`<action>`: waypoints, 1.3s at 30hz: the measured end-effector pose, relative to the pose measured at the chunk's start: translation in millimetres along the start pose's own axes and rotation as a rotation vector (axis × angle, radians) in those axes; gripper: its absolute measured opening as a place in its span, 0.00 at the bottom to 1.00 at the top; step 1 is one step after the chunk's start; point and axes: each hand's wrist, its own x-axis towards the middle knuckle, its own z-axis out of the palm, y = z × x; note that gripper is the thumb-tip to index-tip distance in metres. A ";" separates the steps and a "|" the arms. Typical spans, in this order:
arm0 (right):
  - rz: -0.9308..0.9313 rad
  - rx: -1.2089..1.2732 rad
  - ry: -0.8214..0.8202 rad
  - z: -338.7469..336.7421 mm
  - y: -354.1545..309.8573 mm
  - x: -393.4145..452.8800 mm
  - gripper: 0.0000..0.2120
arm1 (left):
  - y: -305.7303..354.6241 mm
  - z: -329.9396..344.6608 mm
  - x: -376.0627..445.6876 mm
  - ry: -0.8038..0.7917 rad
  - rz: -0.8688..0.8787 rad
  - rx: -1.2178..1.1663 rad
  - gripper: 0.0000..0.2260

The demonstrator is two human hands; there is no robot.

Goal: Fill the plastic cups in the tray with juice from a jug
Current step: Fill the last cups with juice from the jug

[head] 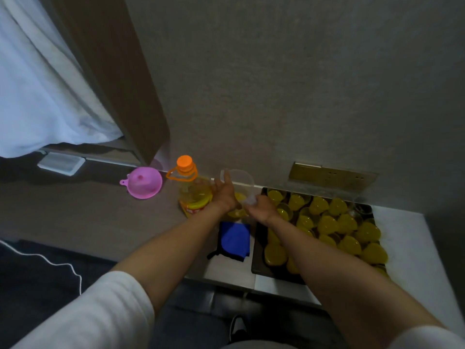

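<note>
Steadying the clear jug [237, 182], the left hand [224, 195] lay open-fingered against its side | right hand [259, 207] pinched a small cup [249, 200] beside it, likely for filling | tray [259, 263] cups mostly full.

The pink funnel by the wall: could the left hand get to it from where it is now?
Probably yes. The funnel lies in the open on the counter, and the left hand is at the clear jug. Only the orange-capped bottle stands between them, so the hand would go around or over it.
</note>
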 end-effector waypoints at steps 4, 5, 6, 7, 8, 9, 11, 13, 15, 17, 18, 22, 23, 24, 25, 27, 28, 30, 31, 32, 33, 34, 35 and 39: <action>0.060 0.153 -0.029 -1.2 -8.1 -3.9 0.09 | -2.1 -0.6 -1.7 0.072 0.030 -0.082 0.64; 0.070 0.189 -0.021 -2.1 -11.1 -4.2 0.10 | -1.6 -2.0 -2.7 0.097 0.036 -0.106 0.63; 0.071 0.218 -0.010 -2.1 -11.8 -1.9 0.10 | -0.8 -4.2 -3.8 0.123 0.047 -0.129 0.63; 0.071 0.237 0.006 -3.7 -14.3 -1.8 0.11 | 1.0 -7.2 -4.5 0.147 0.070 -0.146 0.62; 0.067 0.258 0.030 -5.2 -15.2 -0.4 0.12 | 3.3 -10.5 -5.8 0.171 0.097 -0.155 0.61; 0.079 0.286 0.058 -7.4 -15.8 0.4 0.13 | 6.7 -14.5 -7.4 0.192 0.120 -0.161 0.61; 0.107 0.389 0.131 -13.5 -19.1 -1.2 0.14 | 15.2 -22.9 -11.2 0.230 0.150 -0.189 0.60; 0.115 0.488 0.194 -21.8 -22.5 -3.0 0.13 | 24.3 -30.9 -15.3 0.259 0.176 -0.225 0.59; 0.106 0.546 0.233 -30.9 -29.0 -5.4 0.14 | 32.3 -38.5 -19.4 0.285 0.209 -0.251 0.59; 0.081 0.566 0.291 -40.8 -36.6 -9.8 0.15 | 39.5 -45.5 -24.7 0.312 0.241 -0.260 0.58; 0.066 0.570 0.323 -45.2 -40.1 -12.4 0.16 | 43.3 -48.1 -28.1 0.328 0.259 -0.263 0.58; -0.011 0.597 0.405 -59.3 -46.7 -24.7 0.20 | 58.2 -54.1 -40.4 0.388 0.335 -0.302 0.57; -0.020 0.609 0.426 -62.1 -47.3 -28.3 0.20 | 61.9 -54.0 -43.9 0.399 0.352 -0.310 0.57; -0.024 0.627 0.450 -65.3 -47.1 -31.1 0.20 | 65.8 -53.7 -47.2 0.409 0.370 -0.316 0.57; -0.025 0.650 0.474 -69.3 -46.7 -34.3 0.20 | 70.1 -52.8 -50.3 0.416 0.390 -0.320 0.57; -0.018 0.710 0.511 -78.8 -44.2 -40.6 0.17 | 79.2 -51.4 -57.4 0.418 0.437 -0.330 0.56; -0.011 0.741 0.526 -84.3 -43.5 -44.9 0.16 | 84.1 -50.2 -61.0 0.414 0.460 -0.336 0.56; 0.008 0.790 0.568 -96.1 -42.2 -54.1 0.16 | 94.5 -47.5 -67.2 0.408 0.505 -0.346 0.55; 0.016 0.804 0.600 -101.8 -41.5 -58.7 0.17 | 100.1 -45.4 -69.7 0.404 0.526 -0.348 0.55; 0.023 0.815 0.639 -107.4 -39.2 -62.6 0.18 | 106.3 -42.6 -71.9 0.397 0.547 -0.351 0.55; 0.028 0.828 0.683 -113.6 -36.4 -66.4 0.18 | 113.3 -39.5 -73.9 0.392 0.567 -0.353 0.54; 0.033 0.844 0.723 -120.0 -33.0 -70.3 0.19 | 120.6 -36.1 -76.3 0.392 0.590 -0.356 0.54; 0.039 0.859 0.755 -125.4 -29.4 -72.9 0.19 | 126.7 -32.6 -77.8 0.391 0.611 -0.362 0.54; 0.038 0.887 0.890 -148.2 -11.1 -87.5 0.20 | 151.3 -16.0 -84.6 0.339 0.708 -0.388 0.52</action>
